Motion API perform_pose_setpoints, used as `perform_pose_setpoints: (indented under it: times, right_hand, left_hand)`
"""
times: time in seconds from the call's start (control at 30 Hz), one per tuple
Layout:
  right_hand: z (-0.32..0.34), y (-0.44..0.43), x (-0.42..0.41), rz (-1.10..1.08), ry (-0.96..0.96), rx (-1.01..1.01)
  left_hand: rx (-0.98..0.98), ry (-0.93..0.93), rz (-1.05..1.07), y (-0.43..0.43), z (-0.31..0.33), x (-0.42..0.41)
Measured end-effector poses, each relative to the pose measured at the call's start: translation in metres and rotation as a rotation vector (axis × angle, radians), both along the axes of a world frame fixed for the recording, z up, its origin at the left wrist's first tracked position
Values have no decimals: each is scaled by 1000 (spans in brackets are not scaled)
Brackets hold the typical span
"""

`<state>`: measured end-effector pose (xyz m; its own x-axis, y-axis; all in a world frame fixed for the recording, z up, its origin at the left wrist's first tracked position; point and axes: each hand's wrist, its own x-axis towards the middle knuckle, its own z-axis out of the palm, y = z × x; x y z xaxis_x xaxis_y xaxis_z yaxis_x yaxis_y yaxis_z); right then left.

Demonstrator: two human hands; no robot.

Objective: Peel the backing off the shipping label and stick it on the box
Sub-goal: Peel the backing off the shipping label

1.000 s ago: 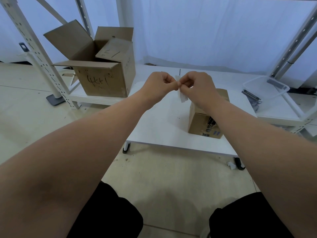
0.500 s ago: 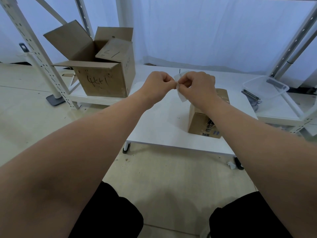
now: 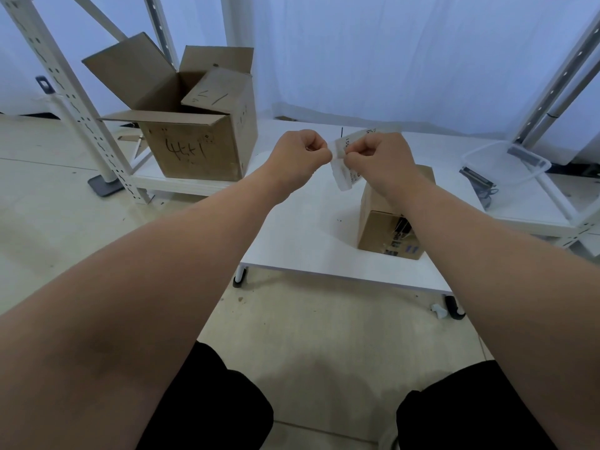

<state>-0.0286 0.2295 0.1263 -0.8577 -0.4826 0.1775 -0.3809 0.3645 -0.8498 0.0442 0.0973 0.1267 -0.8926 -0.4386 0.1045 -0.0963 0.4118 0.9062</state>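
Note:
Both hands are raised above the low white table (image 3: 292, 232). My left hand (image 3: 300, 151) pinches one corner of the white shipping label (image 3: 342, 172). My right hand (image 3: 378, 157) pinches the same sheet beside it, and a printed strip sticks up behind its knuckles. The lower part of the sheet hangs down between the hands. A small closed cardboard box (image 3: 386, 228) stands on the table under my right forearm, which hides much of its top. Printed stickers show on its near side.
A large open cardboard box (image 3: 194, 147) with black writing sits on a low shelf at the left. A clear plastic bin (image 3: 506, 164) rests on the shelf at the right. White slotted rack posts (image 3: 65, 92) rise on both sides. The table has castor wheels.
The hands have drawn slightly apart, and more of the label now shows between them, with a printed strip rising above my right hand.

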Motion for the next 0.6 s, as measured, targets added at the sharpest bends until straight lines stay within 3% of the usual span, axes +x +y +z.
perform_pose_setpoints:
  times: [0.3, 0.6]
  right_hand:
    - [5, 3, 3, 140, -177, -73]
    - [3, 2, 2, 100, -40, -118]
  left_hand:
    - [9, 62, -44, -3, -1, 0]
    - [-15, 57, -71, 5, -2, 0]
